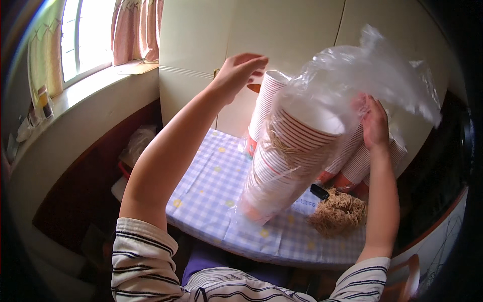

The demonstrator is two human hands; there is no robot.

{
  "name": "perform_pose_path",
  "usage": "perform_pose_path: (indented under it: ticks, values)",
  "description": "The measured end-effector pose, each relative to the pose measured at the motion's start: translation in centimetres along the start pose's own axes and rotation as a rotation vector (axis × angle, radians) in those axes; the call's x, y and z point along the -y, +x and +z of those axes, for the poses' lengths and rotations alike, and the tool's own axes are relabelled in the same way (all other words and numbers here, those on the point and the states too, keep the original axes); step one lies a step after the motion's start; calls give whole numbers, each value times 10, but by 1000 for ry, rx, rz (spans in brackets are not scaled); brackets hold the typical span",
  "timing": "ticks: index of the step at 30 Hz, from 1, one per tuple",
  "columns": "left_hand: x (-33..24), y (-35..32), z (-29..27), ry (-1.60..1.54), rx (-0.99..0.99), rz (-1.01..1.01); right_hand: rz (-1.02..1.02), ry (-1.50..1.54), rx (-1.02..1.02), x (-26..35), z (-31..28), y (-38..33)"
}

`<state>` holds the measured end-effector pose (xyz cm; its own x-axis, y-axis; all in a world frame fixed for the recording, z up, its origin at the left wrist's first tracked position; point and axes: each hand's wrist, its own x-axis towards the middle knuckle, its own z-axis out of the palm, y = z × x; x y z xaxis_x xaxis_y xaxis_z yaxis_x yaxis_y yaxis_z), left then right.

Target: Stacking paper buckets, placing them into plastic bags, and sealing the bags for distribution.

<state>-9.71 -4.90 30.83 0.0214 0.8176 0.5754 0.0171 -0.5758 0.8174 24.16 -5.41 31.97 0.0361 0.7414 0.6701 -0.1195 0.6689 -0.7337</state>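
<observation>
A tall stack of paper cups, white with reddish rims, leans on the table inside a clear plastic bag. The bag's loose mouth billows above the top cup. My right hand is at the bag's right side, its fingers closed on the plastic film and partly veiled by it. Raised to the left of the stack, my left hand is apart from the bag, fingers stretched out with nothing in them. Beyond it stands another cup stack. More stacked cups sit behind my right forearm.
A blue-checked tablecloth covers the table. On its right side lie a bundle of tan raffia-like strands and a small black object. Pale cabinet doors stand behind the table; a curtained window is at the left.
</observation>
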Motion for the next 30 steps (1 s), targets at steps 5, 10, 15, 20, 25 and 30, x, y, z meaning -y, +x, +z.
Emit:
perform_pose_path:
  ticks: [5,10,15,20,25,30]
  values:
    - [117,-73,-36,-47,72,-225,113,-108,140,-50,-52,-40]
    - [253,-215,6,-132,-23,-510,401,197,71,-124,-67,-112]
    - [322,-289,82,-190,-99,-439,548,49,127,-188,-24,-192]
    - [261,-284,101,-89,-43,-344,793,599,-37,-199,-9,-220]
    - [249,-321,111,-75,-77,-296,683,421,8,-198,-18,-225]
    - [237,-374,139,-243,172,-559,671,459,-23,-208,-35,-231]
